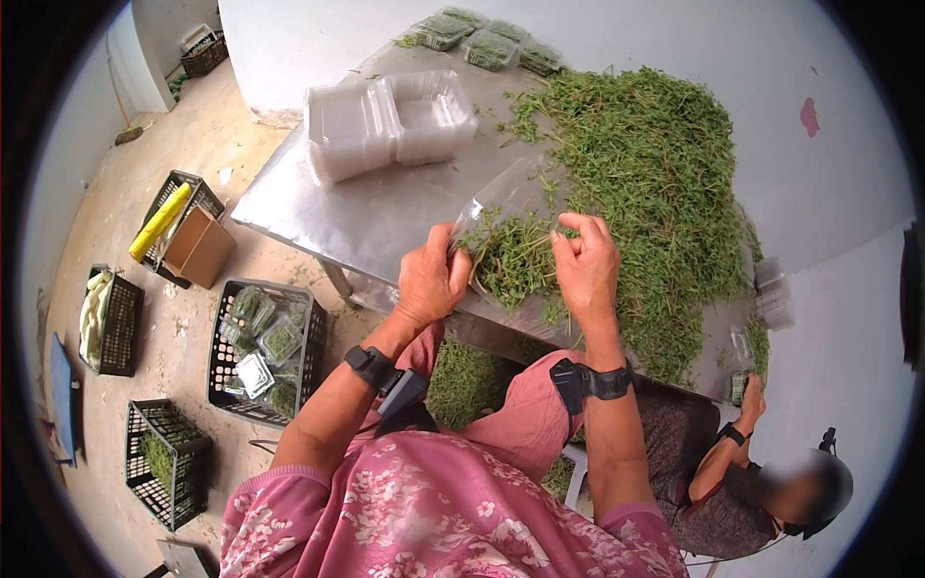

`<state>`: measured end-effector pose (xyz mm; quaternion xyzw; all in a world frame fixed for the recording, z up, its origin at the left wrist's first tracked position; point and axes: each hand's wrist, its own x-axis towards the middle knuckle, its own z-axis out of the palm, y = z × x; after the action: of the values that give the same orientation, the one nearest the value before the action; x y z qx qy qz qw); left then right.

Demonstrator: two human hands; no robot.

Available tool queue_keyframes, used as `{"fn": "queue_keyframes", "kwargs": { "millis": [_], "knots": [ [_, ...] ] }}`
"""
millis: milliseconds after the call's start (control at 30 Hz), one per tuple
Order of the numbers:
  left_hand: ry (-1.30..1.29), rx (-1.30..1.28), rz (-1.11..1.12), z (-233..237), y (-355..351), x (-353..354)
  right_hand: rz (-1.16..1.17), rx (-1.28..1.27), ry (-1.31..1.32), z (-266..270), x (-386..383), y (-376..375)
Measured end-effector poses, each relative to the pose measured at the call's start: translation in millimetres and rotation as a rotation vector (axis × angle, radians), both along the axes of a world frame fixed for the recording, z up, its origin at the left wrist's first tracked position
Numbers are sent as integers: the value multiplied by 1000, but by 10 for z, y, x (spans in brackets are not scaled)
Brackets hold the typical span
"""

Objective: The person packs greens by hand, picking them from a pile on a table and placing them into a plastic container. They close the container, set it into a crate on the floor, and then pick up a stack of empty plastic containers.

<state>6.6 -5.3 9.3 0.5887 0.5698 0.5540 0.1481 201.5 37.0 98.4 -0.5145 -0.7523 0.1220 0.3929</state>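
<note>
A clear plastic container (pixel 501 193), its lid raised, holds green sprigs (pixel 511 258) at the near edge of the metal table. My left hand (pixel 434 275) pinches the container's left side, thumb and fingers together. On the right, my right hand (pixel 586 260) is closed with thumb and fingertips together at the sprigs' right edge; what lies between the fingertips is too small to make out. A large heap of green sprigs (pixel 646 183) spreads over the table to the right of the container.
Stacked empty clear containers (pixel 385 125) stand on the metal table (pixel 279 193). Filled packs (pixel 491 48) lie at its far end. A black crate (pixel 313 356) with packs and other crates sit on the floor, left. A co-worker (pixel 703 472) sits at right.
</note>
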Motion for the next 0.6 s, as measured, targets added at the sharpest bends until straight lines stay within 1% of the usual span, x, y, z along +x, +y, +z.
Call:
{"fn": "queue_keyframes", "kwargs": {
  "millis": [167,267,367,467,600],
  "knots": [
    [9,8,-2,13,-3,-3,-81,-42,-24,-42,247,36],
    [15,16,1,4,-1,2,-71,-73,-84,-102,312,39],
    [23,18,7,-1,-2,4,-28,-160,-50,-120,265,33],
    [27,22,11,10,-5,2,-3,-121,-82,-127,195,26],
    [19,10,8,4,-3,4,103,-38,-227,-280,145,118]
  ]
}}
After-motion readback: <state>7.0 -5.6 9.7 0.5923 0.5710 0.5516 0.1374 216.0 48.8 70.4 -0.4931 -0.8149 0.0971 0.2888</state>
